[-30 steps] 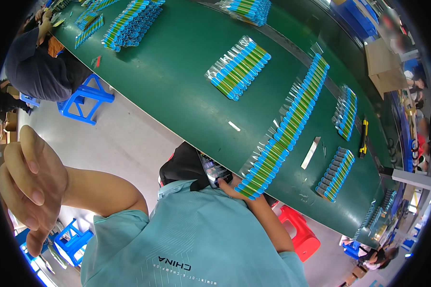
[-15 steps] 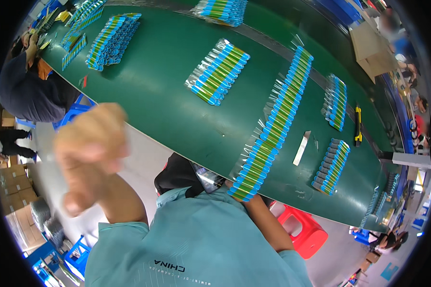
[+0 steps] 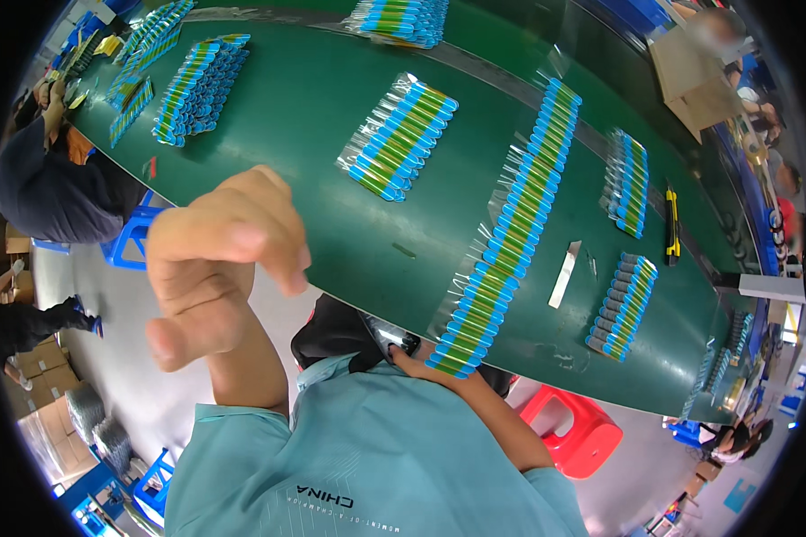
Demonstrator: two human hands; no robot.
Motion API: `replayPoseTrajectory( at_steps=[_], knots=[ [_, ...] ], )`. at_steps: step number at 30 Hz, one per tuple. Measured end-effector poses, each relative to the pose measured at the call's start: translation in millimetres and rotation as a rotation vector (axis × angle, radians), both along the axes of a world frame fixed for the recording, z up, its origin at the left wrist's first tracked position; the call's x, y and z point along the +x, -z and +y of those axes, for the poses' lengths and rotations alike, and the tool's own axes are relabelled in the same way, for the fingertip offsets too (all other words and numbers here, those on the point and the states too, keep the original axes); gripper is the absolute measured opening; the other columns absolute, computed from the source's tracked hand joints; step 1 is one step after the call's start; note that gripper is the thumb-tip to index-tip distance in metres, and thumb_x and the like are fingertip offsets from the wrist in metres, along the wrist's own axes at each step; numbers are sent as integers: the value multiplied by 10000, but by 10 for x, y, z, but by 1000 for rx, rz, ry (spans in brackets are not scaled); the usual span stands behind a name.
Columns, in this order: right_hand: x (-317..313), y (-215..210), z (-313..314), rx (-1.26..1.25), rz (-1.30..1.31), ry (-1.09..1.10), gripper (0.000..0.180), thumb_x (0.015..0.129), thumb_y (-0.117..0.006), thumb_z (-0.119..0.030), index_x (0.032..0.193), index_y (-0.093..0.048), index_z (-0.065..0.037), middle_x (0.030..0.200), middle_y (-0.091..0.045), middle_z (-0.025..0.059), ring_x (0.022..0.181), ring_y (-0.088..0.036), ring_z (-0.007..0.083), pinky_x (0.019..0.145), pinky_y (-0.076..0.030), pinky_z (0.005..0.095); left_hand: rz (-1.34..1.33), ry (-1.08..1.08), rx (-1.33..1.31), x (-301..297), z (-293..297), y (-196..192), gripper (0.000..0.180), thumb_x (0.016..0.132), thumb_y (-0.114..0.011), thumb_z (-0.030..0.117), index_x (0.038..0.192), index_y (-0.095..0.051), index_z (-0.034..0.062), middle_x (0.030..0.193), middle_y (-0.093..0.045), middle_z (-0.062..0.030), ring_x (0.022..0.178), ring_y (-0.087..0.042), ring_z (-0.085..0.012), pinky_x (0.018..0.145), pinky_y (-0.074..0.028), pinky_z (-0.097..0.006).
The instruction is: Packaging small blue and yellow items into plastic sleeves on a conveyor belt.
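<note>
The left hand (image 3: 219, 268) is raised in the air, left of the person's lap, with its grip loosely spread: the fingers bend forward and the thumb stands well apart from them. The right hand (image 3: 414, 361) is low at the near edge of the green surface (image 3: 287, 134), its grip pinching a dark phone (image 3: 387, 336); the thumb lies over the phone, and the other fingers are mostly hidden. The phone is tilted over the lap, just beside the surface's edge.

Near the right hand, a long row of blue and green packets (image 3: 510, 242) runs slantwise across the surface, overlapping one another, with clear plastic ends along the left side. A shorter bundle (image 3: 403, 139) lies to the left of it. To the right are a white strip (image 3: 564, 275), a small grey-ended bundle (image 3: 622, 306) and a yellow and black cutter (image 3: 672, 224). A red stool (image 3: 582, 438) stands below the surface's edge.
</note>
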State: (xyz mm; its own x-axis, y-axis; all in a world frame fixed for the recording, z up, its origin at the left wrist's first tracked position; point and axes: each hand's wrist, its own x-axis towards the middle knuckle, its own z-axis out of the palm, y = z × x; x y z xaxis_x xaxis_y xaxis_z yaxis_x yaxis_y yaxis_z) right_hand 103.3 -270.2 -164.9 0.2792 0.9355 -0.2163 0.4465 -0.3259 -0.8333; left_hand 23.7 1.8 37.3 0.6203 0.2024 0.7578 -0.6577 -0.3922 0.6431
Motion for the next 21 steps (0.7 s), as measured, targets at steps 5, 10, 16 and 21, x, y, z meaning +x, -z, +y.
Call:
replayPoseTrajectory(
  at_steps=[5, 10, 16, 21],
  knots=[
    [4, -2, -3, -98, 15, -26, 691, 863, -663, -372, 1414, -464, -6, 1386, -517, 262, 1315, -462, 417, 1128, -342, 468, 29, 34, -73, -216, 66, -15, 677, 977, -348, 677, 1301, -564, 123, 764, -598, -31, 662, -506, -170, 676, -306, -355],
    [76, 227, -47, 258, -247, 15, 466, 872, -688, -233, 1285, -600, -35, 1189, -662, 145, 1101, -616, 325, 930, -498, 419, -73, -44, -42, -325, 147, 14, 847, 958, -286, 750, 1272, -576, 19, 735, -628, -81, 648, -555, -184, 625, -363, -334],
    [216, -374, 417, 356, -502, -74, 235, 832, -661, -156, 1046, -689, -63, 941, -681, 136, 856, -643, 330, 783, -514, 436, 24, -48, -40, -474, 130, -68, 685, 977, -328, 638, 1330, -548, 94, 798, -574, -45, 693, -488, -176, 680, -306, -357],
    [121, -355, 534, 353, -474, -85, 300, 778, -690, -226, 1033, -699, -67, 967, -667, 151, 915, -636, 349, 852, -497, 468, 35, -67, -13, -522, 132, -65, 698, 977, -312, 635, 1307, -534, 62, 805, -574, -60, 714, -510, -186, 690, -318, -367]
  ],
)
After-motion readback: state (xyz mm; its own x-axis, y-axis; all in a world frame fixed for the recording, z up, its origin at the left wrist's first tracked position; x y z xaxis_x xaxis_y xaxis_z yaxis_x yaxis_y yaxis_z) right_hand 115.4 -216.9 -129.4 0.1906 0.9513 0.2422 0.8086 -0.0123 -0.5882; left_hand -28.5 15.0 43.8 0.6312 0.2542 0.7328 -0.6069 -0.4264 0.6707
